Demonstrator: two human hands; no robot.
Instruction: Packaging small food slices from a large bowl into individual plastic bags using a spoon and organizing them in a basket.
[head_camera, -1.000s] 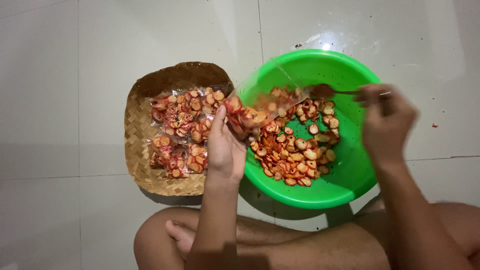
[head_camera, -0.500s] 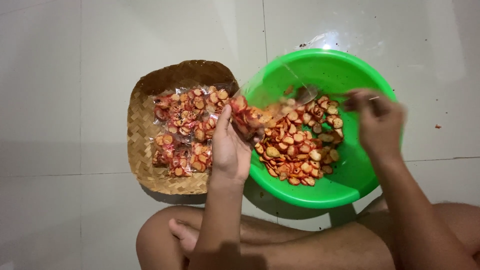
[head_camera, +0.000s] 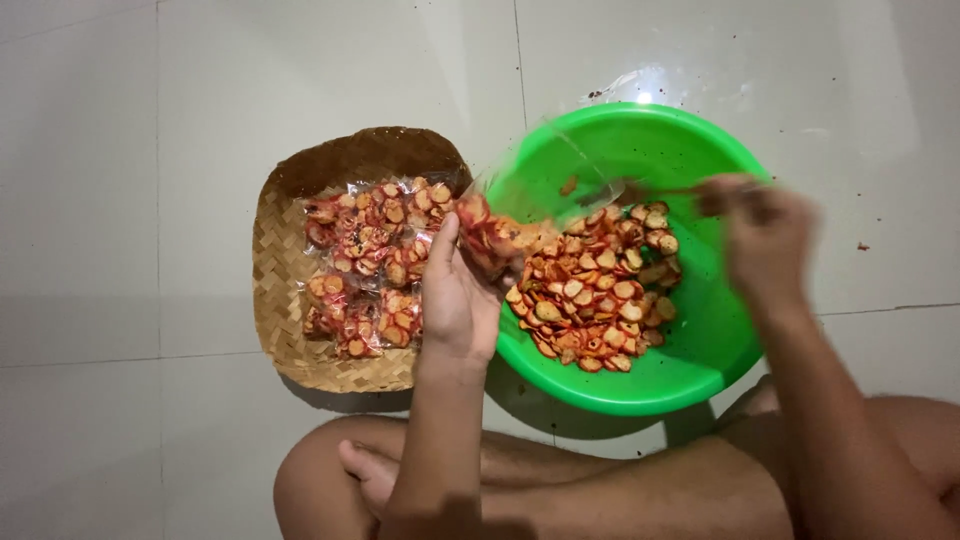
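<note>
Since the earlier frame the right hand (head_camera: 765, 235), fingers gripping a spoon (head_camera: 640, 190), blurs at three o'clock; left hand (head_camera: 458, 290) still pinches the plastic bag (head_camera: 495, 235).

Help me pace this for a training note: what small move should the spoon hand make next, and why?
Probably tip the spoon into the clear bag. The right hand holds it blurred above the chips in the green basin, while the left hand holds the partly filled bag over the rim.

floor (head_camera: 200, 120): glossy pale tiles | thin grout lines | overhead light glare near top | scattered crumbs
</note>
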